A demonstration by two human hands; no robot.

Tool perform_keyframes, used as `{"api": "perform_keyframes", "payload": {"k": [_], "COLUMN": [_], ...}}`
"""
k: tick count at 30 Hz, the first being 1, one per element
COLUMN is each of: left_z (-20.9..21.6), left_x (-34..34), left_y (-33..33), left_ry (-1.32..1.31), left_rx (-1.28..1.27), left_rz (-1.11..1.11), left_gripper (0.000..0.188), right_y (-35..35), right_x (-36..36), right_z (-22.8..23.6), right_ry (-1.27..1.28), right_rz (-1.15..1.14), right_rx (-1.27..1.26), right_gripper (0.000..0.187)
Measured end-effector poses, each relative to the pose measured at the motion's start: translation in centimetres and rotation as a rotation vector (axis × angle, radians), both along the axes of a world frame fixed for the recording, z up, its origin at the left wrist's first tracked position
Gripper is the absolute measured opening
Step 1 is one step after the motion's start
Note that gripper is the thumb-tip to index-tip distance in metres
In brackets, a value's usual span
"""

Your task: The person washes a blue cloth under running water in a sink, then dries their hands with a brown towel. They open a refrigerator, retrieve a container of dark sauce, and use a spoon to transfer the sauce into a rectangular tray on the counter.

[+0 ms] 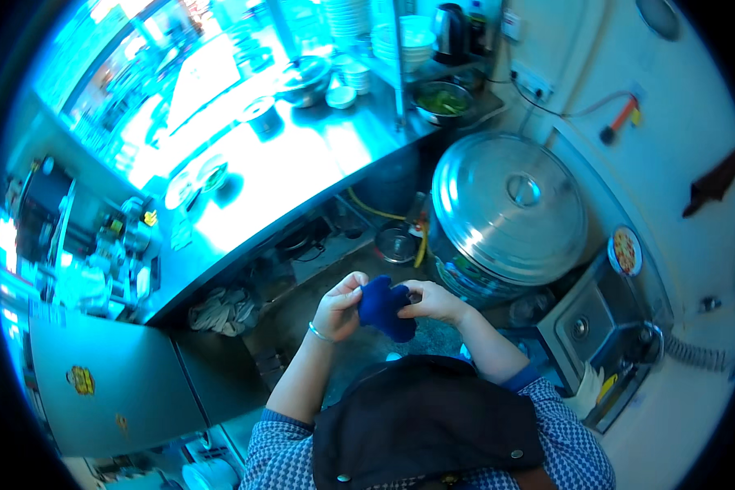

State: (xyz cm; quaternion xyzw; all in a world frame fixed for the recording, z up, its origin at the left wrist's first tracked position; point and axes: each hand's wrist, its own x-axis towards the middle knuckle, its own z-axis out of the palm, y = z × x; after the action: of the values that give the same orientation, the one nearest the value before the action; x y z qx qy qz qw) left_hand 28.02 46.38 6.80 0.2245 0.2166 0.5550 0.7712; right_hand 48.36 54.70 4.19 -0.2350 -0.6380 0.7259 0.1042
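In front of my dark apron [425, 425], I hold up a small dark blue soft piece [386, 309], perhaps cloth or a glove; its exact kind is not clear. My left hand [340, 310] pinches its left edge between thumb and fingers, with a bracelet at the wrist. On the other side, my right hand [437, 303] grips the right edge with bent fingers. The piece hangs crumpled between both hands, above the floor.
A bright steel counter [302, 175] runs along the left, carrying bowls and pots. Beyond my hands stands a big lidded metal pot [498, 204]. A steel sink [584, 322] is at right. A fridge [114, 384] stands at lower left, near bundled cloths [224, 310].
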Motion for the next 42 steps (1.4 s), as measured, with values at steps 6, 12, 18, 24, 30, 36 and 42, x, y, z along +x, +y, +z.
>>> {"api": "perform_keyframes", "payload": {"k": [6, 12, 18, 24, 30, 36, 42], "left_z": [3.5, 2.9, -0.9, 3.3, 4.0, -9.6, -19.6], "left_x": [-7.9, -11.5, -17.3, -25.4, -32.0, -34.8, -32.2], "left_y": [-5.0, -3.7, 6.2, 18.8, 24.6, 26.0, 19.7], "left_ry": [0.369, 0.57, 0.671, 1.043, 1.453, 1.738, 1.624], "left_rx": [-0.099, -0.149, -0.072, -0.021, 0.117, 0.178, 0.255], "left_rz": [0.218, 0.338, 0.641, 0.862, 0.763, 0.61, 0.105], "left_gripper": [0.039, 0.029, 0.022, 0.029, 0.015, 0.024, 0.019], "right_y": [0.0, 3.5, 15.9, 28.4, 33.6, 35.3, 29.8], "right_x": [-7.4, -14.0, -18.4, -26.2, -31.5, -36.0, -31.4], "right_z": [4.8, 8.4, 6.4, 8.3, 7.1, -7.6, -16.3], "right_ry": [0.091, 0.195, 0.089, 0.071, 0.198, 0.177, -0.449], "right_rz": [0.045, 0.24, 0.174, -0.03, -0.167, -0.146, 0.448], "right_rx": [0.052, 0.404, 0.646, 0.767, 0.864, 1.068, 0.746], "right_gripper": [0.021, 0.019, 0.017, 0.019, 0.017, 0.014, 0.018]}}
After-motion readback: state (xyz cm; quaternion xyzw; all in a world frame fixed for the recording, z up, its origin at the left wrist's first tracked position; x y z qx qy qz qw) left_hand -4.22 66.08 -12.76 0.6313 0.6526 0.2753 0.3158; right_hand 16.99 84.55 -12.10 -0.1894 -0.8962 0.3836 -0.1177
